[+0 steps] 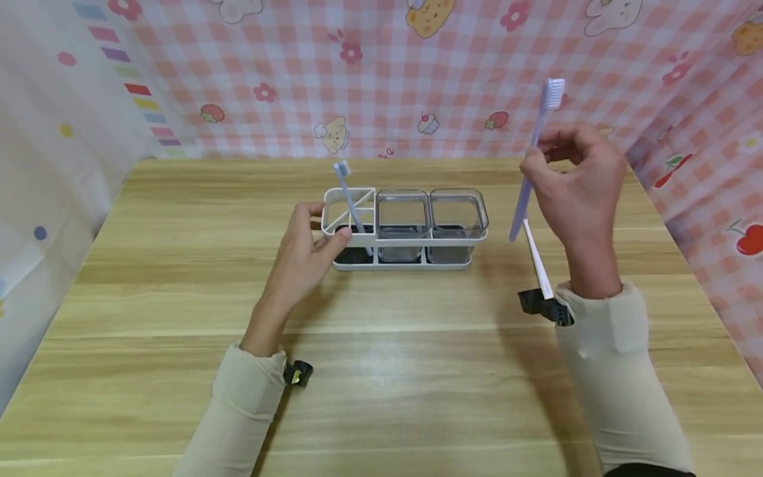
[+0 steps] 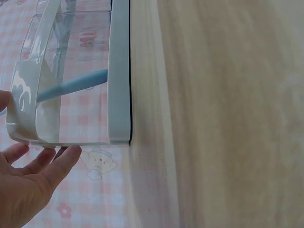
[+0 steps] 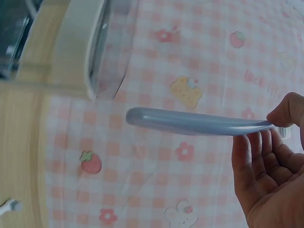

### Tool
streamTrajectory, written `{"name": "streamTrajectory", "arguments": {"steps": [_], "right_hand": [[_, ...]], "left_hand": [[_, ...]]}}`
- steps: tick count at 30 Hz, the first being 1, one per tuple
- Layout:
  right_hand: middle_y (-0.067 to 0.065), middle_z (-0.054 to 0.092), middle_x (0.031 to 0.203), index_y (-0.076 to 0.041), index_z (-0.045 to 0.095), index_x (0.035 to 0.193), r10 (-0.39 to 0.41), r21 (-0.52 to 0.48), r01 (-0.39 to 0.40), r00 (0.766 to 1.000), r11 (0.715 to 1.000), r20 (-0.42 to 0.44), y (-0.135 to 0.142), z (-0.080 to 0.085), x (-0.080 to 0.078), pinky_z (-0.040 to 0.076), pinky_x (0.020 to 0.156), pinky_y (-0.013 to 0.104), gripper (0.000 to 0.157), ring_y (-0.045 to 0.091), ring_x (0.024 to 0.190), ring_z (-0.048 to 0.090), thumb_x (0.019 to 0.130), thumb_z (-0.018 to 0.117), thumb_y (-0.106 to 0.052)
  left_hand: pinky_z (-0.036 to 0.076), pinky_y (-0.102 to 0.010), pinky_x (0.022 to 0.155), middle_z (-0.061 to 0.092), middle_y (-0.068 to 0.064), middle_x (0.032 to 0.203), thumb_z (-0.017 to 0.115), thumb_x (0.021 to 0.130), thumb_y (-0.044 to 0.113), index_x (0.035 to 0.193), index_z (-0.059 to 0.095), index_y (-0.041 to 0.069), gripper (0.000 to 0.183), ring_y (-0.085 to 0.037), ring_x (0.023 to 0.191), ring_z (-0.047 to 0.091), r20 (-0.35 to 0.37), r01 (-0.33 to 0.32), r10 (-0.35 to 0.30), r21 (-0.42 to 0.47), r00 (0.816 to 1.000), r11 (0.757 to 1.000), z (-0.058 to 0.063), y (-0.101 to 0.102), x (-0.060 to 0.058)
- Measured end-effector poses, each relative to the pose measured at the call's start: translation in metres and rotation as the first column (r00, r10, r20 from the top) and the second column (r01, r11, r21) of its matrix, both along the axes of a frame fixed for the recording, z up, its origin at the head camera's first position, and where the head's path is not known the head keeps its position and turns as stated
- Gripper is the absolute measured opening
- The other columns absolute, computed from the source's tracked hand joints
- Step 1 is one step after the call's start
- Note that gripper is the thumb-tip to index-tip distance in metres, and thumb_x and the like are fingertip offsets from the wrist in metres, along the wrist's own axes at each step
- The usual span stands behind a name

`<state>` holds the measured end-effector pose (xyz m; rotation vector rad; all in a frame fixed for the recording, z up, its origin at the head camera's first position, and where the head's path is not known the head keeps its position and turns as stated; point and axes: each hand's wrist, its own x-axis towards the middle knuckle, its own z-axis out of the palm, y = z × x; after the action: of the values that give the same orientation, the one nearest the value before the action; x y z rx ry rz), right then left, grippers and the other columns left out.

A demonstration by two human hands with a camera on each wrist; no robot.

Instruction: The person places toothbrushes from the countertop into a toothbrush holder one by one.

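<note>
A white toothbrush holder (image 1: 411, 243) with two clear cups stands on the table. My left hand (image 1: 301, 255) grips its left end, thumb on the front rim and fingers at the side; the left wrist view shows those fingertips against the end wall. A light blue toothbrush (image 1: 352, 201) leans in the divided left compartment, bristles up. To the right of the holder, my right hand (image 1: 584, 189) pinches a lavender toothbrush (image 1: 523, 202) between thumb and fingers. It is raised, tilted, with its bristles up and its handle end (image 3: 142, 116) pointing down.
A white toothbrush (image 1: 538, 262) lies on the wooden table (image 1: 387, 397), partly behind the lavender handle and near my right wrist. Two clear cups (image 1: 403, 215) sit side by side in the holder. A pink checked cloth (image 1: 381, 79) hangs behind the table and along its right side.
</note>
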<state>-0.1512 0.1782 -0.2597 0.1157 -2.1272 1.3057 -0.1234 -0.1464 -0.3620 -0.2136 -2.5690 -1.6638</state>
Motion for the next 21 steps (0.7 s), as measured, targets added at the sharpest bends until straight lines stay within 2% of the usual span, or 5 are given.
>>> {"name": "streamTrajectory", "arguments": {"steps": [6, 11, 14, 21], "right_hand": [[0.000, 0.064, 0.087, 0.002, 0.071, 0.097, 0.045, -0.008, -0.045, 0.999, 0.999, -0.026, -0.015, 0.008, 0.004, 0.051, 0.062, 0.017, 0.012, 0.016, 0.081, 0.060, 0.089, 0.065, -0.004], [0.000, 0.064, 0.088, -0.002, 0.071, 0.096, 0.086, -0.059, -0.087, 0.996, 0.994, -0.019, -0.029, 0.011, 0.004, 0.051, 0.060, 0.019, 0.010, 0.016, 0.081, 0.061, 0.088, 0.066, -0.004], [0.001, 0.066, 0.088, 0.001, 0.071, 0.098, 0.117, -0.060, -0.118, 0.993, 0.991, -0.026, -0.040, 0.013, 0.004, 0.052, 0.060, 0.021, 0.012, 0.015, 0.082, 0.062, 0.088, 0.066, -0.003], [-0.001, 0.064, 0.087, 0.006, 0.068, 0.099, 0.206, -0.045, -0.211, 0.973, 0.976, -0.101, -0.061, 0.015, 0.002, 0.053, 0.060, 0.020, 0.011, 0.016, 0.079, 0.061, 0.089, 0.064, 0.003]], "left_hand": [[0.052, -0.036, 0.103, 0.047, -0.014, 0.134, 0.068, 0.097, 0.029, 0.139, 0.041, 0.000, 0.058, -0.027, 0.119, 0.049, -0.001, -0.001, 0.001, 0.008, 1.000, 1.000, 0.001, 0.000, 0.001], [0.053, -0.037, 0.102, 0.047, -0.013, 0.133, 0.067, 0.097, 0.031, 0.139, 0.041, 0.001, 0.058, -0.027, 0.118, 0.049, -0.010, -0.005, 0.005, -0.009, 1.000, 1.000, 0.000, -0.001, 0.000], [0.053, -0.038, 0.102, 0.048, -0.013, 0.133, 0.067, 0.097, 0.030, 0.139, 0.041, 0.001, 0.057, -0.027, 0.118, 0.049, -0.012, -0.009, 0.009, -0.007, 1.000, 1.000, 0.000, -0.001, 0.000], [0.052, -0.038, 0.103, 0.047, -0.014, 0.133, 0.067, 0.098, 0.030, 0.139, 0.041, -0.001, 0.058, -0.028, 0.119, 0.048, -0.006, 0.006, -0.006, 0.009, 1.000, 1.000, 0.000, -0.001, 0.000]]}}
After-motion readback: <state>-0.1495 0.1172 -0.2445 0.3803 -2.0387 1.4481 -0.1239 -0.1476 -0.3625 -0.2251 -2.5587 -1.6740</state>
